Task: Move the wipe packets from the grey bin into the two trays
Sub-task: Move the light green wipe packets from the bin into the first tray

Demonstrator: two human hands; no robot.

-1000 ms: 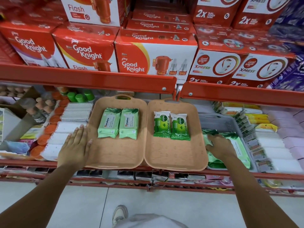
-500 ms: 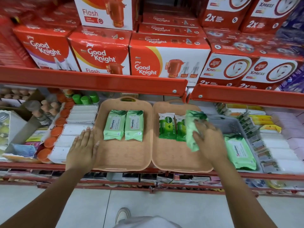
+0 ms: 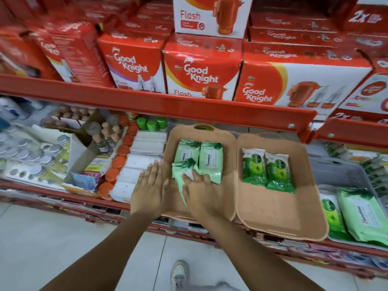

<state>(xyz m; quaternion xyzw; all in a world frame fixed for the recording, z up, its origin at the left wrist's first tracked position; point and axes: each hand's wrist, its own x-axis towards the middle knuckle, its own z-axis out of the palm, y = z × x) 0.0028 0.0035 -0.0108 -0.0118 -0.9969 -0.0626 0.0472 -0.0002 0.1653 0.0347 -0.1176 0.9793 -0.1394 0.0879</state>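
Observation:
Two tan trays sit side by side on the shelf. The left tray (image 3: pixel 227 139) holds two pale green Himalaya packets (image 3: pixel 211 162). My right hand (image 3: pixel 202 192) is over this tray, shut on a third pale green packet (image 3: pixel 180 174), tilted, in front of the two lying there. My left hand (image 3: pixel 149 186) rests flat on the tray's left rim, fingers apart. The right tray (image 3: pixel 294 213) holds two bright green Dettol packets (image 3: pixel 265 170). The grey bin (image 3: pixel 336 171) at the right holds a Dettol packet (image 3: pixel 332 215) and a large Himalaya packet (image 3: pixel 363 217).
A red shelf rail (image 3: pixel 159 103) runs overhead, stacked with Good Knight boxes (image 3: pixel 201 72). Left of the trays lie white packs (image 3: pixel 136 171), orange caps (image 3: pixel 117 162) and green caps (image 3: pixel 152 123). Stacked sachets (image 3: pixel 375 173) fill the far right. My shoe (image 3: pixel 179 274) stands on the floor below.
My right hand lifted a pale green packet out of the grey bin and carried it left, across the right tray, to the left tray. My left hand stayed on the left tray's rim.

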